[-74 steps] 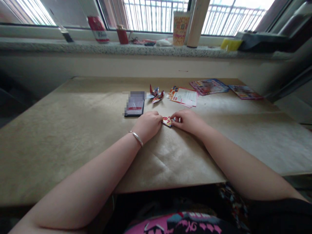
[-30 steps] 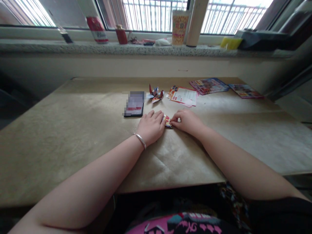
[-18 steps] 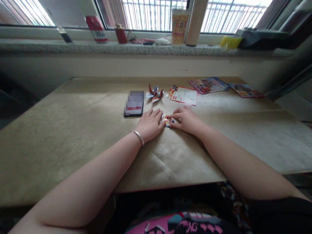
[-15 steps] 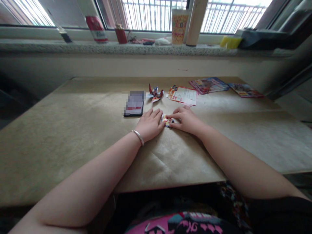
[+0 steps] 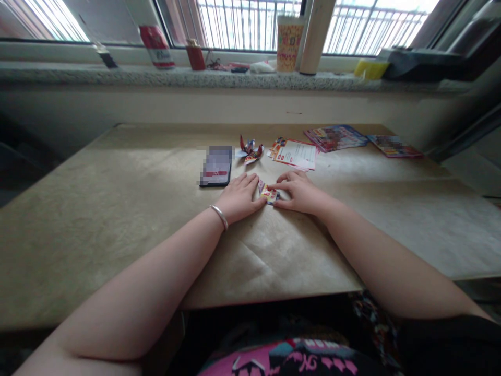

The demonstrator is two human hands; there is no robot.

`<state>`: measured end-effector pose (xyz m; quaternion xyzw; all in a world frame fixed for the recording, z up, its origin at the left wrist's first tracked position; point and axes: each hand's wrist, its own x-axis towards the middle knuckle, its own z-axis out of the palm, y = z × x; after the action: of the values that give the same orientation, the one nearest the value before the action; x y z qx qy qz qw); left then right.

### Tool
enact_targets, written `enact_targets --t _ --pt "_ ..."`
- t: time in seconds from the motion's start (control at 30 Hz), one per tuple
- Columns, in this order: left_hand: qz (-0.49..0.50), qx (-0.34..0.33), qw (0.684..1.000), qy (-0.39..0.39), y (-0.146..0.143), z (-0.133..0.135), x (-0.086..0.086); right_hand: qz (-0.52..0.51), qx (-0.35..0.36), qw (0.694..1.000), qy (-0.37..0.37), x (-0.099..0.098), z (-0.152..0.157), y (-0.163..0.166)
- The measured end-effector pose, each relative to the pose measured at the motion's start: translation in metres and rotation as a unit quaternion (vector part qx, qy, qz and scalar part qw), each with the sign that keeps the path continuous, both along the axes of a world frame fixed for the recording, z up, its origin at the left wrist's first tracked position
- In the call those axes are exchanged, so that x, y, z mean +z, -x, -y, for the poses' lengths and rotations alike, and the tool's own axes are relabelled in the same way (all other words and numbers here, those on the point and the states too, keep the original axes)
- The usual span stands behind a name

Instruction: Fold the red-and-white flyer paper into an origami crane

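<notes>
A small folded piece of printed paper (image 5: 267, 192), red, white and yellow, lies on the brown paper-covered table (image 5: 117, 209). My left hand (image 5: 239, 197), with a silver bracelet at the wrist, rests flat beside it, fingers stretched out and touching its left edge. My right hand (image 5: 297, 190) lies on the paper's right side, fingers extended and pressing it down. A finished folded paper figure (image 5: 250, 149) stands further back. A dark phone (image 5: 216, 167) lies just left of my left hand.
Printed leaflets (image 5: 297, 153) and booklets (image 5: 336, 137) lie at the back right of the table, one more (image 5: 393, 146) further right. The window sill holds a red can (image 5: 157, 47), a patterned cup (image 5: 289, 50), a tall cylinder (image 5: 316, 36) and a yellow sponge (image 5: 370, 70).
Both hands went from curled and pinching the small paper to fingers stretched flat on it. The paper stayed in place between them.
</notes>
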<state>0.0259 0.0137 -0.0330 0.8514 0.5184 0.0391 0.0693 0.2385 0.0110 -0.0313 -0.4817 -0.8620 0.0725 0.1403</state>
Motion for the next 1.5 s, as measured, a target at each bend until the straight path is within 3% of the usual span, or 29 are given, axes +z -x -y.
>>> enact_targets --t 0.3,0.53,0.73,1.17,1.5 --pt "0.043 0.028 0.999 0.009 0.0 0.002 0.005 -0.029 0.016 0.999 -0.01 -0.003 0.0 -0.002" --pt "0.072 -0.03 0.997 -0.014 0.004 -0.001 0.001 -0.062 0.034 0.997 -0.038 -0.003 -0.003 0.0" --pt "0.076 -0.042 0.996 -0.034 0.005 -0.003 -0.003 -0.02 0.019 0.998 -0.058 -0.008 -0.001 0.004" --pt "0.105 -0.051 0.992 -0.055 0.0 -0.001 -0.001 0.075 -0.037 0.996 -0.004 -0.006 0.001 0.013" --pt "0.088 -0.035 0.995 -0.035 0.001 0.0 -0.005 0.051 -0.052 0.997 0.007 -0.009 -0.003 0.01"
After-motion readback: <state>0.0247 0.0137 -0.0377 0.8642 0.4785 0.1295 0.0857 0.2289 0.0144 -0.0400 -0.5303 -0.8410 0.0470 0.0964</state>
